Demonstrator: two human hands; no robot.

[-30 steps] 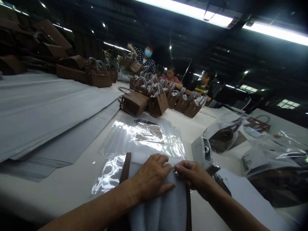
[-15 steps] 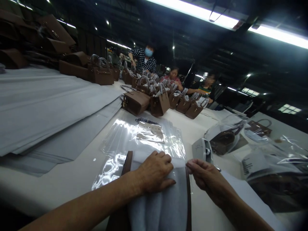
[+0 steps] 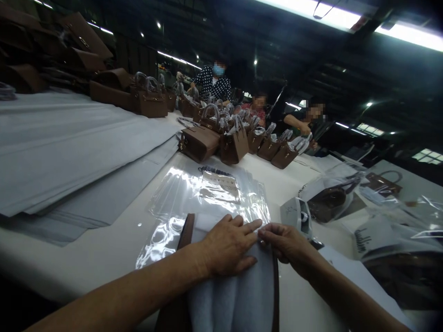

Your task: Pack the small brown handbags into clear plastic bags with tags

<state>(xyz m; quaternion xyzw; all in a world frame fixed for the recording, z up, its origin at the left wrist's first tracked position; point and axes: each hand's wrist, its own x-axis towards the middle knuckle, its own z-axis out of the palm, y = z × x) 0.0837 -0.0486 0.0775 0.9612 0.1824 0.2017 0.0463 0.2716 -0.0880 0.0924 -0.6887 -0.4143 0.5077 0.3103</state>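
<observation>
A thin white sheet [image 3: 231, 295] lies over a brown bag [image 3: 187, 230], whose edges show along both sides. My left hand [image 3: 230, 244] rests palm down on the sheet, fingers stretched out. Close beside its fingertips, my right hand [image 3: 282, 242] pinches at the sheet's upper right corner with thumb and forefinger. Its fingertips partly hide what they grip. Beyond both hands lies a stack of clear plastic bags [image 3: 166, 193] with a beige printed card [image 3: 219, 186] on top.
Several brown handbags [image 3: 235, 143] with wrapped handles stand farther back. Large white sheets [image 3: 69, 147] are stacked at left, below piled brown bags [image 3: 86, 41]. Plastic-wrapped bags [image 3: 398, 272] and a small white-and-grey item [image 3: 296, 214] are at right. Several people [image 3: 216, 85] work across the table.
My right hand has moved left from the bag's right edge towards my left fingertips. My left fingers have straightened from a curl. Across the table, a person's arm has risen over a handbag.
</observation>
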